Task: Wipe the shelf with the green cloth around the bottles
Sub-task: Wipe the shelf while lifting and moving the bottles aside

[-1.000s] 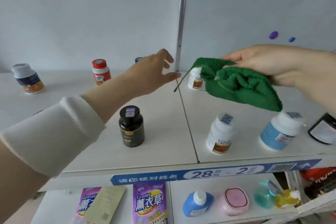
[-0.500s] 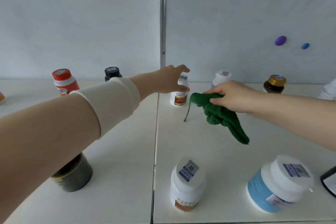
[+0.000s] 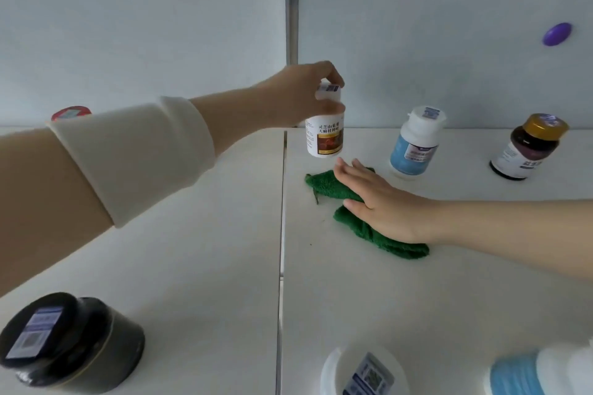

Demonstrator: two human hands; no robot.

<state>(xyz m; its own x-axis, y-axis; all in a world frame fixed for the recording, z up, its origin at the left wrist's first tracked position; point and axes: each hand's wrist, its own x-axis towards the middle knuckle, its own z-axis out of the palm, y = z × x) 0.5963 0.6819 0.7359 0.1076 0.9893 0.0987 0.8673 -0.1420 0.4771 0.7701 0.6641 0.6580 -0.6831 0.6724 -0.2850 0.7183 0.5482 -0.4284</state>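
Wiping appears barely begun: the left grip (image 3: 298, 94) holds the white bottle (image 3: 324, 138) lifted off the shelf (image 3: 353, 298), the right grip (image 3: 382, 202), fingers straight, presses the green cloth (image 3: 321, 183) flat beneath it, and the areas around the other bottles (image 3: 414, 144) are yet to be wiped.

Green cloth (image 3: 385, 239): middle hidden under right hand (image 3: 382, 205); only its two ends show.
Behind cloth, white bottle (image 3: 324, 138): cap mostly covered by left hand (image 3: 301, 96); label print too small to read.
Far left of cloth, red cap (image 3: 71, 113) peeks over cream sleeve (image 3: 134, 157); body hidden.
Nearer than cloth: dark jar (image 3: 70, 343), white lid (image 3: 362, 372) and blue-and-white bottle (image 3: 542, 372), all cut by frame edges and blurred.
Right of cloth, gold-capped bottle (image 3: 529, 147): label smeared.
Up-right of cloth, purple dot (image 3: 556, 34): blurred, cannot tell what it is.
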